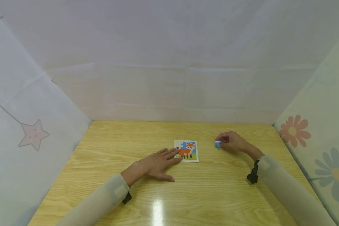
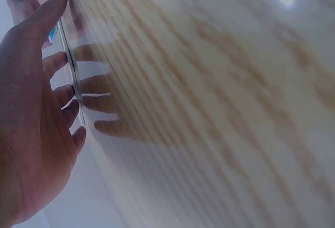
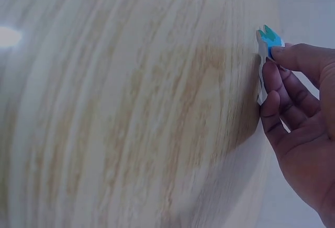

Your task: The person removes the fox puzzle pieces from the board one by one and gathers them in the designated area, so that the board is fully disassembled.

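A small square fox puzzle (image 1: pixel 190 151) with a white border lies on the table, with a gap in the picture at its upper left. The left hand (image 1: pixel 160 164) rests with straight, spread fingers on the puzzle's left edge; its fingertips hide part of that side. To the right of the puzzle, the right hand (image 1: pixel 232 141) pinches a blue and green puzzle piece (image 1: pixel 217 144) between thumb and fingers. In the right wrist view this puzzle piece (image 3: pixel 271 38) is close to the tabletop, its lower part hidden by the fingers.
The wooden table (image 1: pixel 214 194) reaches back to a pale cloth wall (image 1: pixel 147 91). Cloth side walls stand at left, with a pink star (image 1: pixel 34 135), and at right, with printed flowers (image 1: pixel 295 131). Black bands (image 1: pixel 252 175) sit on both wrists.
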`<state>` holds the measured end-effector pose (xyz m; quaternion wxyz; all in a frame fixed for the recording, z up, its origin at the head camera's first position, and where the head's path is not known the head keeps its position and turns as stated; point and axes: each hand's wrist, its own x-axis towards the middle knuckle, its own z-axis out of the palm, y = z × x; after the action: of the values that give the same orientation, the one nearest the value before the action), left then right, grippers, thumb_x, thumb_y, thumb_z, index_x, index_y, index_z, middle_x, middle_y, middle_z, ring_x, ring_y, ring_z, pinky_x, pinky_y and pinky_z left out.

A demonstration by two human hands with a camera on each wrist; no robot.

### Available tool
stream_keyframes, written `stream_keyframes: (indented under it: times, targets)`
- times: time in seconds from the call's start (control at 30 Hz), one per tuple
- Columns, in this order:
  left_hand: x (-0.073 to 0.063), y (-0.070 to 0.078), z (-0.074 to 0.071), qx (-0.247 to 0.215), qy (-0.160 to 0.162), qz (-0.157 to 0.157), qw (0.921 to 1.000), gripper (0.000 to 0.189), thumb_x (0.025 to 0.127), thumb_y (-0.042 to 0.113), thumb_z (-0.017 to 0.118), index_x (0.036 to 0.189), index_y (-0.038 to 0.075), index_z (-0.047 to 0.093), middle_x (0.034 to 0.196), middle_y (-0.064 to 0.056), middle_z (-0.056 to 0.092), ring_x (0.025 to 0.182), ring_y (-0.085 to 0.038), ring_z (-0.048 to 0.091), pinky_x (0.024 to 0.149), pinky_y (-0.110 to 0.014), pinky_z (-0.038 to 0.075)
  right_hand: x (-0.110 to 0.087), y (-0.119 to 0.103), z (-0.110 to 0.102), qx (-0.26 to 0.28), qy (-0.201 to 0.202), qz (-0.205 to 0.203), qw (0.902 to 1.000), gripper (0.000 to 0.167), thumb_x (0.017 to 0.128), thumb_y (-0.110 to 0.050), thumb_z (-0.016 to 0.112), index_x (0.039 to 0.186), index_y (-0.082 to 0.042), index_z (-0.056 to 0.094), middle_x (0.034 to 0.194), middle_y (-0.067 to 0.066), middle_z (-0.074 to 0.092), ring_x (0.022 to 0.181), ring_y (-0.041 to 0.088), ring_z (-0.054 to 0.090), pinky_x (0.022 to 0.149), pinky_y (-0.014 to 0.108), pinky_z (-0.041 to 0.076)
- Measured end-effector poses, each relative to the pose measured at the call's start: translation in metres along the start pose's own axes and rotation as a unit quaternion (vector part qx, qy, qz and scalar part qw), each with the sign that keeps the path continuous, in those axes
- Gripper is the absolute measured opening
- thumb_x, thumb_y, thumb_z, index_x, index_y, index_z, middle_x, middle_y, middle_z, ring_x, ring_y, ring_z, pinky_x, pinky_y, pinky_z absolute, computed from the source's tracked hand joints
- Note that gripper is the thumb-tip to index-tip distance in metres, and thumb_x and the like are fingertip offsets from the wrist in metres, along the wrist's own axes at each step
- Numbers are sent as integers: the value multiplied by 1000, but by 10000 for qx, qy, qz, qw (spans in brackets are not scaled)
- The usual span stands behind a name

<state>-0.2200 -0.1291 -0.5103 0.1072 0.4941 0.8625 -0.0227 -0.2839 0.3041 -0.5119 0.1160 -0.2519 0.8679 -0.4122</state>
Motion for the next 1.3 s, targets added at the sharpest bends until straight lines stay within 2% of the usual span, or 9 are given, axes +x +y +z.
stream_keyframes:
  times: [0.23, 0.47, 0.7, 1.0, 1.17, 1.3]
  targets:
    - [0, 0, 0, -8, 40, 14, 10000, 92, 100, 78, 44, 172, 25, 20, 179, -11, 5, 165, -28, 9, 132, -50, 16, 2, 2, 2, -309, 41, -10, 9995, 24, 94, 3, 76, 118, 0, 76, 107, 11, 76, 91, 20, 69, 82, 27, 59]
    - [1, 0, 0, 67, 100, 49, 9999, 92, 100, 78, 45, 171, 25, 21, 179, -11, 7, 165, -28, 10, 132, -50, 16, 0, 5, 3, -433, 134, -43, 9990, 24, 93, 1, 77, 117, 3, 75, 104, 14, 74, 88, 19, 66, 79, 28, 58]
    - [0, 0, 1, 29, 91, 1, 10000, 91, 100, 77, 45, 172, 26, 20, 179, -10, 7, 165, -27, 8, 133, -49, 14, 1, 6, 4, -432, 152, 15, 9989, 25, 94, 1, 76, 118, 0, 75, 105, 11, 74, 87, 17, 65, 80, 29, 58]
    - [0, -1, 1, -50, 187, 29, 9998, 89, 101, 75, 47, 171, 24, 24, 178, -11, 12, 164, -29, 13, 132, -50, 16, 1, 7, 6, -431, 167, -201, 9987, 23, 94, 3, 75, 117, 3, 74, 110, 17, 75, 89, 20, 67, 80, 30, 58]
    - [0, -2, 1, -22, 220, 50, 9997, 89, 101, 75, 46, 171, 24, 24, 178, -11, 13, 164, -28, 14, 132, -50, 16, 4, 3, 6, -541, 256, -144, 9981, 24, 94, 5, 72, 117, -2, 75, 112, 11, 75, 95, 22, 68, 82, 31, 58]
    - [1, -3, 1, -50, 239, 95, 9997, 88, 102, 74, 45, 171, 23, 24, 178, -11, 12, 164, -28, 13, 132, -51, 16, 9, -5, 7, -573, 309, -139, 9978, 26, 94, 2, 74, 119, -4, 75, 113, 8, 74, 97, 22, 68, 80, 32, 58]
